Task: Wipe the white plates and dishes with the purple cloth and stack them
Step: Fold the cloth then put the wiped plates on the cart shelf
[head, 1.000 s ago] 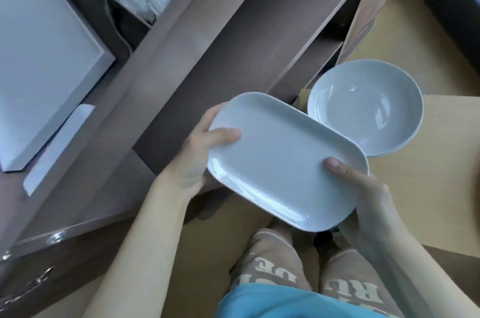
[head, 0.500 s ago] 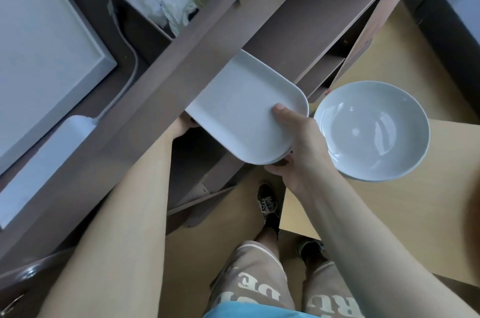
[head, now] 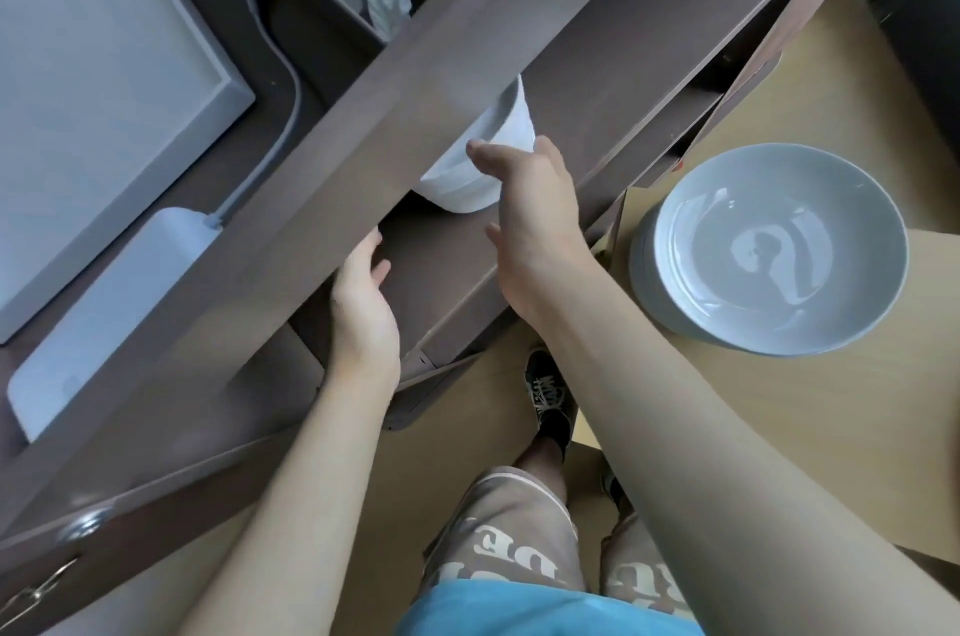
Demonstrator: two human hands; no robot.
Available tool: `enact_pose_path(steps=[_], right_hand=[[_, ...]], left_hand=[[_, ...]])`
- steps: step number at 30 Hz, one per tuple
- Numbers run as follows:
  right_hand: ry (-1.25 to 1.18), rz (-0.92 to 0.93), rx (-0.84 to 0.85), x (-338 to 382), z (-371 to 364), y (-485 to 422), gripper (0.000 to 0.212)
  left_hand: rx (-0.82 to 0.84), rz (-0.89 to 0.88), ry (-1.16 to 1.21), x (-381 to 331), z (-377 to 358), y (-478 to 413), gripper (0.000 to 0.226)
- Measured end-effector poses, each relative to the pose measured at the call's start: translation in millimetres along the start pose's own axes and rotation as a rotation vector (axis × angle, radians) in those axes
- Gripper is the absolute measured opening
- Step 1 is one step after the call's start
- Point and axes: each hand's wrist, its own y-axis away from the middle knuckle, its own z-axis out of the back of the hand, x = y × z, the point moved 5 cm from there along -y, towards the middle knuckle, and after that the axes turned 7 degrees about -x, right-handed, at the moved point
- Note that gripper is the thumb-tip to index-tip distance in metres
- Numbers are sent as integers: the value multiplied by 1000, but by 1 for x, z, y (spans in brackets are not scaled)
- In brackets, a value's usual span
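White oblong platter (head: 475, 178) lies on the dark brown shelf (head: 597, 79), far end hidden under the upper board (head: 363, 126). Right hand (head: 530, 214): grip slack, fingers straight, spread over the platter's near end; contact cannot be told. Left hand (head: 363, 308): fingers relaxed, holding nothing, fingertips partly hidden at the board's edge. Stack of round deep plates (head: 769, 256) sits on the tan worktop (head: 831, 427), well right of the platter.

bowl (head: 779, 251): glossy glazed white, smooth
dish (head: 453, 184): white, smooth, duller sheen
shelf (head: 649, 38): matt brown wood-grain
tabletop (head: 857, 407): matt tan board
knob (head: 83, 526): shiny metal
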Motion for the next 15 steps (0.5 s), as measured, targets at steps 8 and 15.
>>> enact_pose_path(steps=[8, 15], right_hand=[[156, 220, -69, 10, 111, 6, 25], [393, 481, -495, 40, 265, -5, 24]], left_hand=[[518, -36, -397, 73, -27, 60, 29], [732, -102, -523, 95, -144, 69, 44]])
